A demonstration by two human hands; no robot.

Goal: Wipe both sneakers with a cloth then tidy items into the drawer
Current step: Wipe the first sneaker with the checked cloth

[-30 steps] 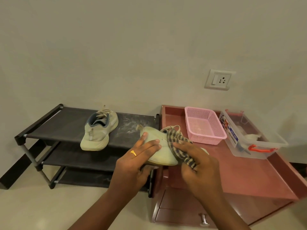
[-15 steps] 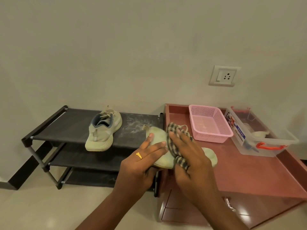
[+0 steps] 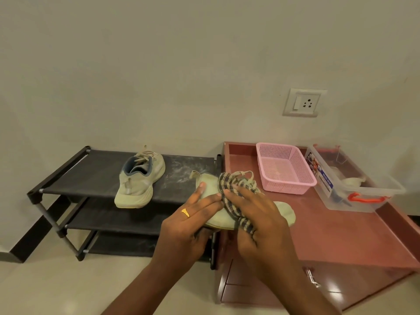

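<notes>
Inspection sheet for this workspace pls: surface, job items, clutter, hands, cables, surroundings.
Surface: red cabinet top, raised edges; white dust on rack top shelf.
Job's things: held sneaker over the cabinet's left edge; cloth on it; second sneaker upright on rack; drawer looks shut.
Clutter: pink basket, clear box with orange handle, at the back of the cabinet top.
Hands: left hand grips held sneaker; right hand holds cloth against it.
Cables: nothing seen.
Surroundings: wall socket, plain wall, pale floor.
</notes>
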